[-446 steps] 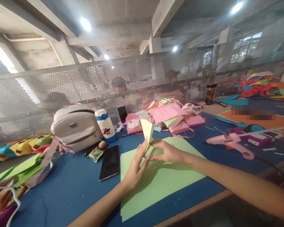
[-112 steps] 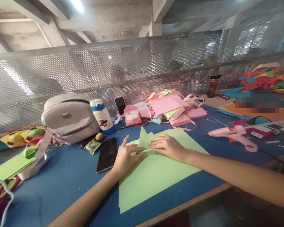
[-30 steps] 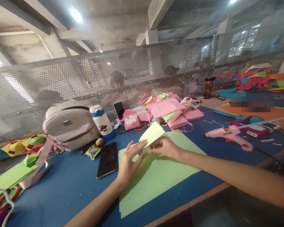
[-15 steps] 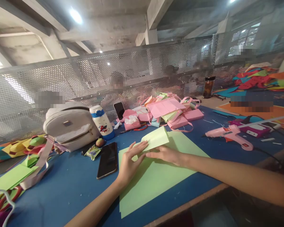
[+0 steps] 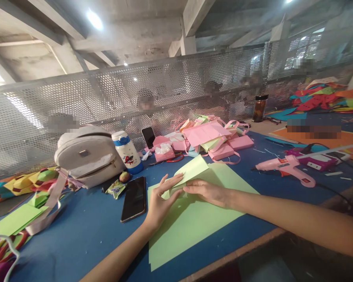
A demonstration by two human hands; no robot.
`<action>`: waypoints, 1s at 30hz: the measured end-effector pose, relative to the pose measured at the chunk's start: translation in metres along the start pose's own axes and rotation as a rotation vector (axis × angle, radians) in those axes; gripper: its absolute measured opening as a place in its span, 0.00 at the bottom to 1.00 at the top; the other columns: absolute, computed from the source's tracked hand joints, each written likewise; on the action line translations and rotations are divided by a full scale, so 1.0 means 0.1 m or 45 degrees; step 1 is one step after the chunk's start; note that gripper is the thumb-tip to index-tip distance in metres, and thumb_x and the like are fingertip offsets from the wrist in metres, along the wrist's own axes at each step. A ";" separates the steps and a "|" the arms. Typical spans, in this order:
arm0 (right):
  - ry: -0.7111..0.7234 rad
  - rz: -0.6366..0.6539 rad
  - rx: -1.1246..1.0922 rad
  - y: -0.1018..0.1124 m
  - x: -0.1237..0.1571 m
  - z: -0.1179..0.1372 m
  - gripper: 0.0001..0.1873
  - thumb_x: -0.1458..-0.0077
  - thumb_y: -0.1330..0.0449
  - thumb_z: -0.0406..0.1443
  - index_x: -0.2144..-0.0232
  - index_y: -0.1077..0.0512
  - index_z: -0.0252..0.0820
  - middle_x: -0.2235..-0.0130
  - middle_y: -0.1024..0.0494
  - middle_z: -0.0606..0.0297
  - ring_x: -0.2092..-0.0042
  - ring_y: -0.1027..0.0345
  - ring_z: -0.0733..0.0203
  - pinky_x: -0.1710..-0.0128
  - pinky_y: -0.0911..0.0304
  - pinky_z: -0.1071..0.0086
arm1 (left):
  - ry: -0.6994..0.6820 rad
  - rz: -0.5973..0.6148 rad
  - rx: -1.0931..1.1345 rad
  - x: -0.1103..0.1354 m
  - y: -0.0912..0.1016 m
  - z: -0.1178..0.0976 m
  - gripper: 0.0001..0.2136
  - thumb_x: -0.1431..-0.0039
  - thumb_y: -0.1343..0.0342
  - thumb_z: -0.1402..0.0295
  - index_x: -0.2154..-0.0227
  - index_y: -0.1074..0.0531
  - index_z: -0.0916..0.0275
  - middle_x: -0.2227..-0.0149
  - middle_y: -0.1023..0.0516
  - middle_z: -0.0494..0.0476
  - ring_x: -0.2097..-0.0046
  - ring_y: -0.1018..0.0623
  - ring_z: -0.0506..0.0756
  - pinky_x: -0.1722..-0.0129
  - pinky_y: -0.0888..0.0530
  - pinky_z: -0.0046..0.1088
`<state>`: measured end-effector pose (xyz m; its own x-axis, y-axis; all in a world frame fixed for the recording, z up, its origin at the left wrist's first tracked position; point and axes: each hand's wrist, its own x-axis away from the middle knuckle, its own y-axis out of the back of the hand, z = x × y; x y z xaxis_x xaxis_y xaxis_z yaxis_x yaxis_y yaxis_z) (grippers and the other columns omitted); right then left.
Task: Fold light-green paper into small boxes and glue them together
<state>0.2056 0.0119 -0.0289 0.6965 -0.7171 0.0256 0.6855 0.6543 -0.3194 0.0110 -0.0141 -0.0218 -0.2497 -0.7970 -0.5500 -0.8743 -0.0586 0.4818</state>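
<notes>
Both of my hands are on a small piece of folded light-green paper (image 5: pixel 195 167), which is raised over larger light-green sheets (image 5: pixel 194 235) lying on the blue table. My left hand (image 5: pixel 165 194) has its fingers laid along the near-left part of the folded paper, the thumb under its lower edge. At the paper's near edge, my right hand (image 5: pixel 207 192) pinches it, fingertips meeting the left thumb. The far end of the paper sticks up beyond the hands. Part of the fold is hidden by my fingers.
A black phone (image 5: pixel 134 199) lies left of the sheets, near a snack packet (image 5: pixel 116 189), a bottle (image 5: pixel 128 154) and a white backpack (image 5: pixel 88 158). Pink paper pieces (image 5: pixel 208 135) are heaped behind. A pink glue gun (image 5: pixel 286 167) with a cord lies at right.
My right hand has shifted slightly, its fingers now curled more closely on the folded paper. The paper's far end has tilted a little to the left. The left hand stays nearly still.
</notes>
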 end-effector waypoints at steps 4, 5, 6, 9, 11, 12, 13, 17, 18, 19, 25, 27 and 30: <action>0.054 0.051 -0.033 -0.01 -0.01 0.01 0.21 0.53 0.29 0.48 0.60 0.21 0.40 0.60 0.20 0.61 0.53 0.29 0.53 0.47 0.42 0.59 | -0.050 0.009 0.007 0.01 0.00 0.01 0.15 0.42 0.37 0.66 0.51 0.23 0.52 0.47 0.21 0.53 0.44 0.22 0.61 0.32 0.43 0.54; 0.064 0.041 -0.021 -0.02 -0.01 0.01 0.22 0.53 0.30 0.49 0.60 0.22 0.40 0.59 0.20 0.61 0.52 0.30 0.53 0.46 0.42 0.59 | -0.055 0.010 0.002 0.01 0.00 0.02 0.15 0.42 0.37 0.66 0.51 0.23 0.52 0.47 0.21 0.52 0.44 0.22 0.61 0.32 0.43 0.54; 0.072 0.021 0.003 -0.02 -0.01 0.01 0.23 0.53 0.30 0.49 0.60 0.22 0.41 0.59 0.20 0.61 0.52 0.30 0.53 0.46 0.42 0.59 | -0.055 0.008 -0.006 0.01 0.01 0.02 0.15 0.42 0.37 0.66 0.51 0.23 0.52 0.47 0.21 0.52 0.44 0.23 0.61 0.32 0.43 0.53; 0.099 -0.061 0.128 -0.02 0.00 0.03 0.24 0.52 0.31 0.52 0.61 0.22 0.41 0.59 0.21 0.62 0.52 0.31 0.54 0.46 0.41 0.59 | -0.061 -0.002 -0.049 0.01 0.01 0.03 0.16 0.41 0.38 0.66 0.50 0.24 0.51 0.46 0.21 0.51 0.44 0.23 0.61 0.32 0.43 0.53; 0.132 -0.076 0.241 -0.01 0.01 0.03 0.23 0.50 0.33 0.52 0.61 0.22 0.41 0.59 0.21 0.62 0.53 0.31 0.54 0.48 0.40 0.60 | -0.088 -0.002 -0.092 0.01 0.02 0.03 0.17 0.41 0.38 0.66 0.48 0.25 0.50 0.46 0.22 0.51 0.43 0.23 0.61 0.32 0.44 0.54; 0.153 -0.058 0.302 0.00 0.00 0.03 0.23 0.48 0.34 0.52 0.59 0.23 0.41 0.58 0.22 0.62 0.53 0.30 0.54 0.49 0.39 0.60 | -0.102 -0.001 -0.114 0.01 0.02 0.03 0.18 0.40 0.39 0.66 0.47 0.26 0.50 0.45 0.22 0.51 0.43 0.23 0.61 0.32 0.44 0.53; 0.178 -0.030 0.366 0.01 0.00 0.02 0.22 0.47 0.35 0.51 0.58 0.23 0.41 0.58 0.22 0.62 0.54 0.30 0.55 0.50 0.38 0.61 | -0.113 0.000 -0.133 0.01 0.02 0.03 0.18 0.39 0.40 0.66 0.46 0.27 0.50 0.45 0.22 0.51 0.43 0.23 0.60 0.32 0.43 0.53; 0.331 0.036 0.606 0.03 -0.03 0.01 0.21 0.47 0.33 0.45 0.55 0.24 0.41 0.57 0.21 0.60 0.54 0.31 0.55 0.51 0.37 0.62 | -0.131 0.008 -0.176 0.02 0.02 0.00 0.20 0.37 0.42 0.65 0.42 0.30 0.49 0.42 0.24 0.52 0.42 0.24 0.59 0.32 0.44 0.52; 0.367 0.023 0.648 0.03 -0.03 0.02 0.19 0.47 0.33 0.45 0.57 0.24 0.40 0.57 0.21 0.60 0.54 0.31 0.54 0.51 0.37 0.62 | -0.141 0.014 -0.179 0.02 0.03 -0.01 0.20 0.36 0.43 0.65 0.42 0.31 0.49 0.42 0.25 0.52 0.42 0.25 0.59 0.32 0.44 0.52; 0.396 0.002 0.679 0.02 -0.04 0.04 0.17 0.47 0.34 0.44 0.59 0.23 0.39 0.58 0.20 0.60 0.55 0.30 0.54 0.51 0.37 0.62 | -0.154 0.017 -0.182 0.03 0.03 -0.02 0.20 0.36 0.43 0.65 0.42 0.31 0.49 0.41 0.26 0.53 0.41 0.26 0.59 0.32 0.44 0.52; 0.485 -0.141 0.726 -0.01 0.03 0.17 0.12 0.42 0.39 0.42 0.65 0.22 0.39 0.62 0.19 0.60 0.56 0.29 0.52 0.52 0.37 0.61 | -0.192 0.027 -0.238 0.03 0.04 -0.06 0.20 0.34 0.47 0.67 0.40 0.34 0.49 0.38 0.29 0.55 0.36 0.31 0.60 0.32 0.46 0.52; 0.533 -0.178 0.767 -0.03 0.05 0.19 0.12 0.40 0.40 0.43 0.65 0.22 0.40 0.61 0.20 0.60 0.54 0.29 0.52 0.51 0.37 0.62 | -0.186 0.023 -0.242 0.03 0.04 -0.05 0.20 0.34 0.47 0.67 0.40 0.33 0.49 0.38 0.29 0.55 0.37 0.30 0.60 0.32 0.46 0.51; 0.602 -0.188 0.843 -0.04 0.07 0.19 0.12 0.38 0.41 0.43 0.65 0.23 0.41 0.60 0.22 0.61 0.53 0.31 0.53 0.51 0.37 0.63 | -0.177 0.014 -0.236 0.03 0.04 -0.03 0.20 0.35 0.46 0.66 0.41 0.33 0.50 0.39 0.28 0.55 0.37 0.30 0.60 0.32 0.46 0.51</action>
<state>0.2121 0.0085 -0.0094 0.5281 -0.7353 -0.4247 0.8489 0.4457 0.2840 0.0083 -0.0183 -0.0195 -0.3253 -0.7084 -0.6264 -0.7831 -0.1696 0.5984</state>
